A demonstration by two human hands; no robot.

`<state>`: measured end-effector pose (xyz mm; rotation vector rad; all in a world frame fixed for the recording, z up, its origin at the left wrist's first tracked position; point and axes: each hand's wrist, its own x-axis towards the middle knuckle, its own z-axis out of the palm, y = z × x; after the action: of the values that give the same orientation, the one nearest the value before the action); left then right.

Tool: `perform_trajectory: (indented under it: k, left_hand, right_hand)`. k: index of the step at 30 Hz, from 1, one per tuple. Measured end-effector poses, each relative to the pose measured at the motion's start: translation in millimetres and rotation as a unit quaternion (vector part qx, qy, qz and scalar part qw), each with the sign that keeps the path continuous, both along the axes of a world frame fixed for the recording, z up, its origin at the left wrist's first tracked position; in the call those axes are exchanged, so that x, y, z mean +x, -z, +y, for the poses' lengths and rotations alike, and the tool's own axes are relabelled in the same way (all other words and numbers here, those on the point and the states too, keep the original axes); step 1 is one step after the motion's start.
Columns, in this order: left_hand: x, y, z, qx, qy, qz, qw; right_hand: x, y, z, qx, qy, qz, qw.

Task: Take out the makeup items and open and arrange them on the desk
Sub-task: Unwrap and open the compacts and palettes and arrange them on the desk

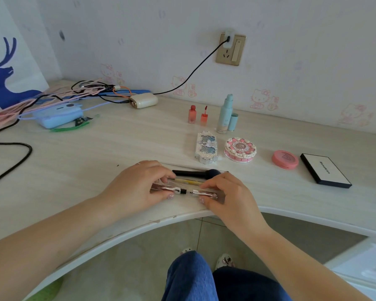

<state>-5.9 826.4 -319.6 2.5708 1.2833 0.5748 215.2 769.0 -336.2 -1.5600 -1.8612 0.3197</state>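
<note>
A person stands at a pale desk [96, 148], both bare hands low near its front edge. The left hand [137, 187] pinches the metallic body of a mascara tube [166, 189] between thumb and fingers; the right hand [224, 192] grips its matching cap [204, 193] the same way. The two halves lie in one line, pulled slightly apart, with a black neck and thin wand stem showing in the gap between the hands.

Just beyond the fingertips lie a yellow pencil-like stick [189, 182] and, past that, a black brush [195, 173] with a dark blue head.

Much of the job looks done. Farther out from the right hand, items sit in a loose row: an ornate silver palette [206, 147], a cake-shaped pink compact [240, 149], a round coral compact [285, 159] and a black flat palette [325, 170], all apparently shut. Behind those stand a coral lip tint bottle [192, 114] with its wand cap [204, 117] upright beside it, and a pale blue pump bottle [225, 115] next to its cap [233, 121].

What seems left: finishing the mascara, setting it down, and opening the compacts and palettes.

Well beyond the left hand, cables and power banks clutter the far corner.
</note>
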Motion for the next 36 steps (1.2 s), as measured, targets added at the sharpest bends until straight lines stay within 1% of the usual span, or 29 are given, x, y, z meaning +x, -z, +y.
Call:
perform_trajectory:
  k: [2, 4, 7, 9, 11, 13, 14, 16, 18, 19, 22, 25, 28, 31, 33, 35, 36]
  left_hand:
    - [0, -3, 0, -0.05, -0.021, -0.06, 0.997]
    - [-1, -7, 4, -0.089, -0.041, -0.123, 0.988]
    - [-1, -16, 16, -0.096, -0.059, -0.167, 0.979]
    - [3, -22, 27, -0.099, -0.062, -0.186, 0.976]
    - [12, -31, 42, -0.112, -0.068, -0.196, 0.972]
    - [23, -38, 58, -0.146, -0.084, -0.203, 0.965]
    - [29, -40, 67, -0.165, -0.094, -0.195, 0.962]
    - [40, -39, 82, -0.196, -0.114, -0.154, 0.962]
    - [52, -35, 99, -0.2, -0.126, -0.095, 0.967]
    - [59, -32, 105, -0.195, -0.131, -0.062, 0.97]
    - [79, -28, 117, -0.196, -0.131, 0.016, 0.972]
    - [95, -22, 122, -0.199, -0.105, 0.084, 0.971]
    - [101, -15, 127, -0.203, -0.094, 0.101, 0.969]
    - [102, -12, 127, -0.199, -0.095, 0.084, 0.972]
    - [100, -11, 126, -0.195, -0.096, 0.042, 0.975]
    - [96, -14, 123, -0.22, -0.076, -0.053, 0.971]
    - [94, -19, 120, -0.242, -0.061, -0.109, 0.962]
  right_hand:
    - [1, -1, 0, -0.013, -0.001, 0.017, 1.0]
    - [2, -4, -1, -0.024, -0.002, 0.054, 0.998]
    - [8, -17, 3, -0.029, 0.016, 0.116, 0.993]
    - [16, -29, 13, -0.026, 0.035, 0.101, 0.994]
    - [24, -42, 30, -0.029, 0.047, 0.054, 0.997]
    - [32, -52, 53, -0.06, 0.057, -0.002, 0.997]
    - [35, -56, 64, -0.085, 0.06, -0.042, 0.994]
    - [36, -59, 84, -0.133, 0.063, -0.14, 0.979]
    - [37, -61, 100, -0.164, 0.064, -0.233, 0.957]
    - [36, -61, 106, -0.185, 0.063, -0.265, 0.944]
    - [36, -64, 117, -0.24, 0.046, -0.317, 0.917]
    - [37, -66, 124, -0.252, 0.025, -0.335, 0.907]
    - [36, -62, 128, -0.255, 0.009, -0.343, 0.904]
    - [34, -57, 128, -0.248, -0.002, -0.337, 0.908]
    - [33, -53, 127, -0.236, -0.008, -0.326, 0.915]
    - [31, -52, 126, -0.217, -0.007, -0.296, 0.93]
    - [29, -52, 125, -0.201, -0.003, -0.274, 0.941]
